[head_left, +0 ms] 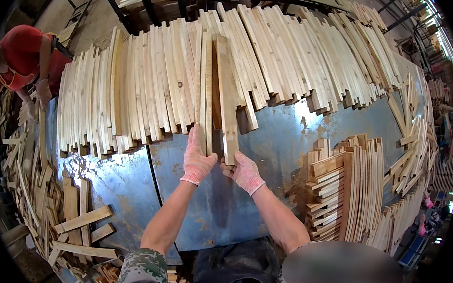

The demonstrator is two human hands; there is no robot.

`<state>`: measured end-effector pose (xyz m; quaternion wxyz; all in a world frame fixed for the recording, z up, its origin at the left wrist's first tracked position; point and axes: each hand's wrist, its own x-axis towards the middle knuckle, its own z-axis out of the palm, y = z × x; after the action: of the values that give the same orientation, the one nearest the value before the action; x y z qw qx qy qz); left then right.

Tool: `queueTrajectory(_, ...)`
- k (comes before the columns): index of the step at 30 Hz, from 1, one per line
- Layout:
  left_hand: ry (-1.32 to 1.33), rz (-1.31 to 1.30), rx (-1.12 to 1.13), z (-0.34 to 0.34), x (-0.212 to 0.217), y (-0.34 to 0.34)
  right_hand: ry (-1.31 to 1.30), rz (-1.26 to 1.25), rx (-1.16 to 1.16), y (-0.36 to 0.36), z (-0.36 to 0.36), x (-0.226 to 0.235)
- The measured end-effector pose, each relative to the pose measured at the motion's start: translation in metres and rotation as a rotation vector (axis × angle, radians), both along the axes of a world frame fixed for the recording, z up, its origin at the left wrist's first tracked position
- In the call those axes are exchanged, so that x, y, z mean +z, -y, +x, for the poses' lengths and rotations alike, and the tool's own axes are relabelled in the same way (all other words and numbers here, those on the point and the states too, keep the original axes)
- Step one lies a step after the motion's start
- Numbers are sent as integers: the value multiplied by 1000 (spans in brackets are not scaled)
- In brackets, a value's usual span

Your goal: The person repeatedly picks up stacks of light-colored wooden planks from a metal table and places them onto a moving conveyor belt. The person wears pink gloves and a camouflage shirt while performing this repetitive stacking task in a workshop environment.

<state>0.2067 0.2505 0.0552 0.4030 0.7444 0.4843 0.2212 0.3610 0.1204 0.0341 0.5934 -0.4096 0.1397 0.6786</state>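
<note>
Both my hands wear pale gloves with a pinkish tint. My left hand has its fingers straight along the left side of a narrow wooden slat, its thumb at the near end on the right. My right hand grips the near end of a wider wooden board, which is tilted on edge. A dark gap separates board and slat, and both stick out nearer to me than the row of wooden strips around them. Some of my right fingers are hidden behind the board.
The strips lie side by side across a worn blue metal table. At right stands a stack of wooden strips; more loose strips lie beyond it. Scattered offcuts pile up at left. A person in red works at the far left.
</note>
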Motion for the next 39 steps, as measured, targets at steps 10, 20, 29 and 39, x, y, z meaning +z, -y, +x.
queueTrajectory(10, -59, -49, -13, -9, 16, 15, -262, -143, -167, 15, -7, 12)
queueTrajectory(20, -311, -227, 112, 27, 36, -24, -342, -80, -178, 28, 1, 2)
queueTrajectory(29, 413, -474, 291, 7, 23, -13, 72, -73, -45, 7, -8, 5)
queueTrajectory(39, 339, -463, 2, 5, 96, 93, 304, -102, -71, 68, -6, 60)
